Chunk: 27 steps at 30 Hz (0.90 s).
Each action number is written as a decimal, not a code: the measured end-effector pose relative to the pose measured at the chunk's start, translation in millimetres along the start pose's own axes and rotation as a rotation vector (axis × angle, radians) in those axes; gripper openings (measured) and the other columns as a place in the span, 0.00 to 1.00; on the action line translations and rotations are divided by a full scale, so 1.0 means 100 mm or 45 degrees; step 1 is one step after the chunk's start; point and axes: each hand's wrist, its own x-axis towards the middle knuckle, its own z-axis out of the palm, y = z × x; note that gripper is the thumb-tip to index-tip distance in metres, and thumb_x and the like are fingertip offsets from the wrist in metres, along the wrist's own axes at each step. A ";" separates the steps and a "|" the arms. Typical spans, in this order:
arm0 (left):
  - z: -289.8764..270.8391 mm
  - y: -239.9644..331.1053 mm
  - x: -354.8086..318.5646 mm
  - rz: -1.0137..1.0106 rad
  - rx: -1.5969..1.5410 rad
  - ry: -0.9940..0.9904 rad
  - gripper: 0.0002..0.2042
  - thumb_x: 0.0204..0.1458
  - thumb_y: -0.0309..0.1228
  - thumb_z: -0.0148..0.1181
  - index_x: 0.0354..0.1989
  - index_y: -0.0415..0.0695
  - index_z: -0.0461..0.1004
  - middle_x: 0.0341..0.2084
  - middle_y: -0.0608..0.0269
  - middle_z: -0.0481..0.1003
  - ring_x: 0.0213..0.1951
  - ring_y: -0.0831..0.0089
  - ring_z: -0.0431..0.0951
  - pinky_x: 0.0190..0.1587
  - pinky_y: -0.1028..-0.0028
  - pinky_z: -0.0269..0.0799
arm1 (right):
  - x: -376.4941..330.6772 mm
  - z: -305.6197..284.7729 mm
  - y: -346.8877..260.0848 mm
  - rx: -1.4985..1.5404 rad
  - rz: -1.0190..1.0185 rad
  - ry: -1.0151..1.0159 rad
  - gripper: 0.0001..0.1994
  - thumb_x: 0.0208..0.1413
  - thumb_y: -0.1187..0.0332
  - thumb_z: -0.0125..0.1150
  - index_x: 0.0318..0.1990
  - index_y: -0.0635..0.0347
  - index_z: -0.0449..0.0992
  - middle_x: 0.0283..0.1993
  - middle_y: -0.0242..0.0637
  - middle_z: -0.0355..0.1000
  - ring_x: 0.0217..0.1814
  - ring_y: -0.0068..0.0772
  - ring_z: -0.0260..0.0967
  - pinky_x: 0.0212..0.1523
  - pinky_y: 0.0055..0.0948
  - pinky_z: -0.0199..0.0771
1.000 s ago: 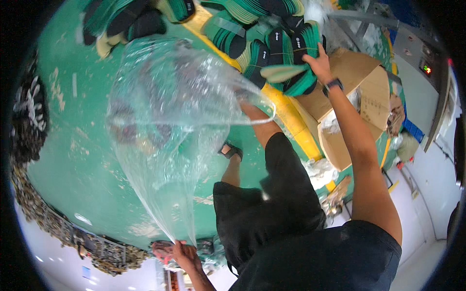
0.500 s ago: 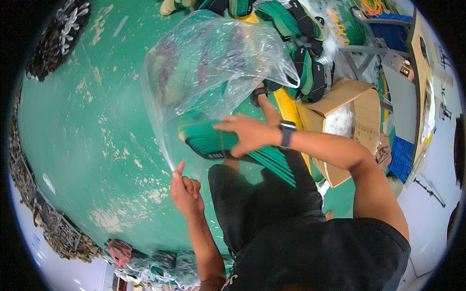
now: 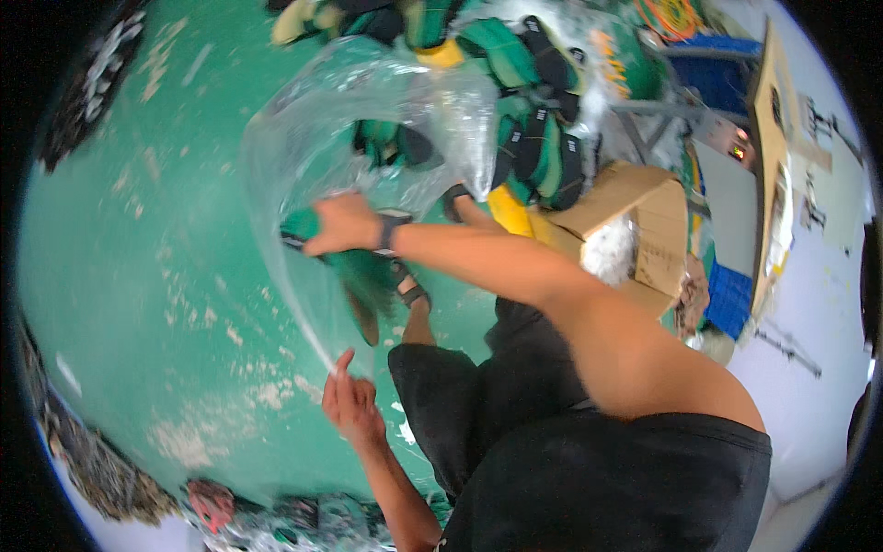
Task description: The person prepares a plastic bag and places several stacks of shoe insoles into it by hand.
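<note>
My left hand (image 3: 354, 405) pinches the rim of a large clear plastic bag (image 3: 464, 106), pulling that edge taut toward me. My right hand (image 3: 345, 224), with a dark watch on the wrist, grips a bundle of green and black shoe insoles (image 3: 363, 274) at the bag's wide mouth. The bundle is blurred by motion, its lower end hanging below the hand. Farther inside, more insoles (image 3: 391, 143) show through the film. Whether the held bundle touches the bag cannot be made out.
Several piles of insoles (image 3: 538, 152) lie beyond the bag, on the right. An open cardboard box (image 3: 612, 198) with white plastic inside stands right of my legs, near a bench (image 3: 736, 156). Dark bundled material (image 3: 92, 83) is at far left; wrapped goods (image 3: 322, 520) line the bottom edge.
My right hand has carried the insole bundle leftward and away from my lap, into the bag's mouth. The left hand keeps its pinch on the rim, slightly lower in view.
</note>
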 end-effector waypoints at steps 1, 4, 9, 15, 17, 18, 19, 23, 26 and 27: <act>0.04 0.00 -0.02 -0.002 0.069 -0.020 0.15 0.59 0.29 0.45 0.46 0.28 0.68 0.11 0.78 0.49 0.12 0.89 0.47 0.16 0.82 0.41 | 0.19 0.02 0.00 0.034 0.044 0.066 0.32 0.32 0.45 0.62 0.37 0.68 0.74 0.42 0.60 0.69 0.48 0.55 0.67 0.44 0.44 0.68; 0.13 -0.03 -0.03 -0.075 0.100 0.045 0.14 0.60 0.30 0.45 0.42 0.29 0.69 0.09 0.78 0.49 0.10 0.89 0.46 0.15 0.82 0.41 | 0.83 0.26 0.16 -0.159 -0.154 0.728 0.34 0.36 0.47 0.60 0.46 0.68 0.71 0.50 0.61 0.64 0.59 0.57 0.55 0.51 0.52 0.61; 0.32 0.19 0.03 -0.073 0.169 0.157 0.13 0.59 0.31 0.46 0.37 0.31 0.69 0.07 0.77 0.49 0.08 0.87 0.45 0.14 0.82 0.42 | 0.61 -0.75 0.69 -0.356 -0.259 0.161 0.27 0.36 0.49 0.61 0.39 0.63 0.72 0.44 0.53 0.67 0.48 0.51 0.64 0.43 0.47 0.67; 0.64 0.32 0.20 -0.117 0.353 0.100 0.11 0.57 0.31 0.48 0.32 0.34 0.68 0.07 0.77 0.50 0.07 0.87 0.47 0.13 0.82 0.43 | -1.10 -2.38 1.49 0.800 -0.208 0.227 0.15 0.50 0.58 0.54 0.41 0.56 0.74 0.31 0.42 0.74 0.34 0.43 0.72 0.34 0.37 0.71; 0.68 0.24 0.26 -0.182 0.469 0.112 0.11 0.56 0.33 0.51 0.29 0.36 0.67 0.07 0.77 0.51 0.07 0.85 0.47 0.13 0.82 0.43 | -1.09 -2.38 2.46 0.633 0.279 0.625 0.16 0.50 0.56 0.57 0.38 0.59 0.74 0.34 0.43 0.74 0.34 0.42 0.72 0.34 0.35 0.71; 0.77 0.25 0.26 -0.241 0.522 0.135 0.11 0.57 0.33 0.50 0.31 0.36 0.68 0.09 0.75 0.53 0.09 0.84 0.50 0.13 0.82 0.46 | -1.07 -2.41 2.99 0.502 0.514 0.740 0.18 0.49 0.55 0.58 0.39 0.61 0.73 0.35 0.46 0.72 0.37 0.45 0.70 0.37 0.36 0.70; 0.89 0.24 0.21 -0.290 0.562 0.177 0.11 0.57 0.34 0.49 0.32 0.36 0.68 0.10 0.74 0.55 0.10 0.84 0.53 0.14 0.81 0.48 | -0.99 -2.44 3.52 0.363 0.580 0.810 0.21 0.47 0.54 0.60 0.41 0.62 0.72 0.36 0.47 0.71 0.39 0.47 0.68 0.40 0.37 0.68; -0.15 0.11 0.38 -0.887 0.821 0.175 0.16 0.57 0.40 0.46 0.39 0.38 0.68 0.13 0.69 0.60 0.14 0.79 0.58 0.17 0.79 0.54 | -0.46 -2.99 5.12 -0.164 0.647 1.165 0.32 0.40 0.47 0.65 0.43 0.69 0.69 0.41 0.53 0.67 0.46 0.52 0.61 0.49 0.42 0.63; 0.00 0.03 0.36 -0.821 1.098 0.286 0.19 0.57 0.43 0.45 0.42 0.38 0.68 0.11 0.69 0.59 0.12 0.80 0.55 0.16 0.77 0.52 | 0.11 -3.58 6.02 -0.341 0.728 1.050 0.45 0.31 0.36 0.65 0.43 0.75 0.68 0.45 0.57 0.66 0.50 0.54 0.61 0.51 0.44 0.63; 0.36 0.04 0.35 -0.735 1.087 0.379 0.19 0.57 0.44 0.44 0.42 0.38 0.68 0.11 0.70 0.58 0.12 0.80 0.55 0.16 0.77 0.52 | 0.28 -3.69 6.21 -0.415 0.830 0.959 0.48 0.27 0.33 0.64 0.47 0.71 0.67 0.45 0.57 0.67 0.51 0.55 0.62 0.50 0.44 0.64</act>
